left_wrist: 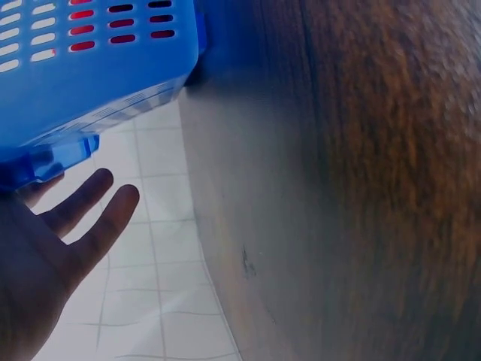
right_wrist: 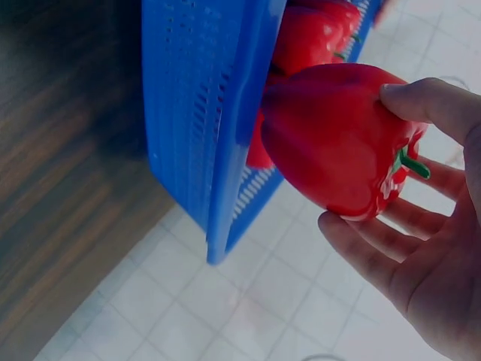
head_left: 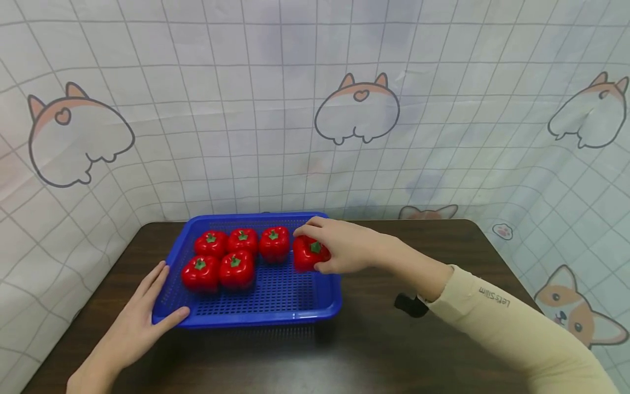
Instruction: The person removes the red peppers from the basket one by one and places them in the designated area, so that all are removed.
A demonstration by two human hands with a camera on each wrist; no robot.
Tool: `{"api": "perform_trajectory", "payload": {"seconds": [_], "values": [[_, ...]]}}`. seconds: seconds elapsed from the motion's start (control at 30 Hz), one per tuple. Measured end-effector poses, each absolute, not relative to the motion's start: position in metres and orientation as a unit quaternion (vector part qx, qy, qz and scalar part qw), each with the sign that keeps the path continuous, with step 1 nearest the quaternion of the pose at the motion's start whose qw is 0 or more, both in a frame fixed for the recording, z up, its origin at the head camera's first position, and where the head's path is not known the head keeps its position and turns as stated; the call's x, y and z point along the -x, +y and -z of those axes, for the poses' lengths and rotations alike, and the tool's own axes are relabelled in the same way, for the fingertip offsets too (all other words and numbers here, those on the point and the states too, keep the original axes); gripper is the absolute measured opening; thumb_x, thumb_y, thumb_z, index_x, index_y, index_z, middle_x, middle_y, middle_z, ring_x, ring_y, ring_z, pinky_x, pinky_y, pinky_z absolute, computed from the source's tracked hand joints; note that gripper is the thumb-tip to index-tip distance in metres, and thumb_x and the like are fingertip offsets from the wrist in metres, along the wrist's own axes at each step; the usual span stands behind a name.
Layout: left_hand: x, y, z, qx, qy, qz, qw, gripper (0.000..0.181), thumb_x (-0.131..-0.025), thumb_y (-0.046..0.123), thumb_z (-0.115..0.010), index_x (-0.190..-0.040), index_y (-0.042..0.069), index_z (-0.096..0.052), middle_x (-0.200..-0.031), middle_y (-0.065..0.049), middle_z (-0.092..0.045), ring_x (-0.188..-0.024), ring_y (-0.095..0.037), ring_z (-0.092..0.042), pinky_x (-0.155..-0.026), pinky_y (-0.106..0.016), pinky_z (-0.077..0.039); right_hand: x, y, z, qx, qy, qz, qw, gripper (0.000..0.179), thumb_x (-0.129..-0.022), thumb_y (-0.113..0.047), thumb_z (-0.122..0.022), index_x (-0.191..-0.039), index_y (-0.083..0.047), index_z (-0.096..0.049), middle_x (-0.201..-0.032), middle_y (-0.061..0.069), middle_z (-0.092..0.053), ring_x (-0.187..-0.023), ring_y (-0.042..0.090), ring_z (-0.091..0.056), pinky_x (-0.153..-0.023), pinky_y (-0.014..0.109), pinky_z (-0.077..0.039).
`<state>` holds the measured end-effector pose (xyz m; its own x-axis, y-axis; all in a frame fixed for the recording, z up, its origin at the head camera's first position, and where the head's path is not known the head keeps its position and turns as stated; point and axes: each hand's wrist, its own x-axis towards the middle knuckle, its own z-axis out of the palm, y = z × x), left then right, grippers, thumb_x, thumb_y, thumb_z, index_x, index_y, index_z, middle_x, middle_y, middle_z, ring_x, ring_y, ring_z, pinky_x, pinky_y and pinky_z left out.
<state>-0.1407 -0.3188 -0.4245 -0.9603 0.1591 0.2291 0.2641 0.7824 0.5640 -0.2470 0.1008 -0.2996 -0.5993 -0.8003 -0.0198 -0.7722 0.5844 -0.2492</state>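
Note:
My right hand grips a shiny red bell pepper with a green stem, thumb on one side and fingers on the other. In the right wrist view this bell pepper is up at the level of the basket rim. Under it is the right part of a blue plastic basket with slotted walls. Several more red bell peppers sit in the basket's left and middle, in two rows. At the basket's front left corner is my left hand, its fingers extended along the side and the thumb near the front rim.
The basket stands on a dark wooden table. Behind and beside the table hangs a white gridded cloth with cartoon dog prints. A black strap or device shows below my right wrist.

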Motion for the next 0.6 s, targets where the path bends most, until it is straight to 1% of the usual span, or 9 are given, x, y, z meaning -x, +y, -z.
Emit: {"api": "perform_trajectory", "payload": {"seconds": [0.1,0.27,0.6], "values": [[0.14,-0.319,0.424,0.108,-0.942,0.306,0.082,0.095,-0.095,0.039,-0.071,-0.165,0.009,-0.014,-0.171,-0.012,-0.008,-0.146,-0.055,-0.022,-0.1,-0.08,-0.029,0.249,0.11,0.296,0.44,0.888,0.122,0.053,0.061,-0.091,-0.023,-0.074,-0.147,-0.013,-0.052,-0.138,0.003,-0.053,-0.109,0.013,-0.059,-0.088,0.029,-0.054],[0.14,-0.318,0.424,0.102,-0.946,0.298,0.078,0.096,-0.095,0.041,-0.071,-0.166,0.01,-0.014,-0.171,-0.013,-0.009,-0.144,-0.056,-0.025,-0.097,-0.081,-0.033,0.252,0.123,0.292,0.437,0.888,0.138,0.032,0.059,-0.091,-0.022,-0.075,-0.145,-0.012,-0.053,-0.133,0.003,-0.054,-0.108,0.015,-0.059,-0.087,0.031,-0.055],[0.14,-0.319,0.425,0.1,-0.946,0.297,0.076,0.095,-0.096,0.042,-0.07,-0.166,0.011,-0.013,-0.171,-0.011,-0.007,-0.145,-0.056,-0.024,-0.098,-0.081,-0.032,0.26,0.148,0.289,0.414,0.895,0.163,0.02,0.061,-0.089,-0.019,-0.077,-0.145,-0.011,-0.053,-0.135,0.006,-0.055,-0.112,0.021,-0.058,-0.09,0.037,-0.055]]}}
